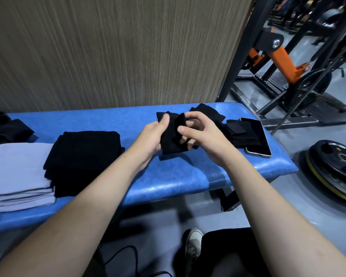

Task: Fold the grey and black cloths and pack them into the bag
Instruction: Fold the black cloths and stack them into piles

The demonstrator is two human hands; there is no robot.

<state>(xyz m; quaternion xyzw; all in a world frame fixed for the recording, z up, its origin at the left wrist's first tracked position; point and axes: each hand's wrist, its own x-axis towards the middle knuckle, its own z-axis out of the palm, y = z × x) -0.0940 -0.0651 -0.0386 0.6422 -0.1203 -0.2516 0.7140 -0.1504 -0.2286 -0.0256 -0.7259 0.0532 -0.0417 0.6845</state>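
My left hand [155, 136]: curled around the left edge of a small black cloth [171, 136], thumb pressed on its front near the top corner.
My right hand [200, 134]: fingers bent and threaded into the cloth's right side, thumb tip pinching its front.
Small black cloth: matte black, soft, folded into a compact upright rectangle; I hold it just above the blue bench [168, 182], between both hands.
Folded black pile [84, 158]: thick, squared-off stack lying on the bench to the left of my forearms.
Folded grey pile [18, 176]: pale grey layers, edges visible, touching the black pile's left side.
More black pieces [240, 132]: lying beyond my right hand, partly over a phone [260, 140] near the bench's right end.
Dark item [6, 128]: at the far left of the bench; I cannot tell what it is.
Floor right: a weight plate [336, 166] beside the bench.
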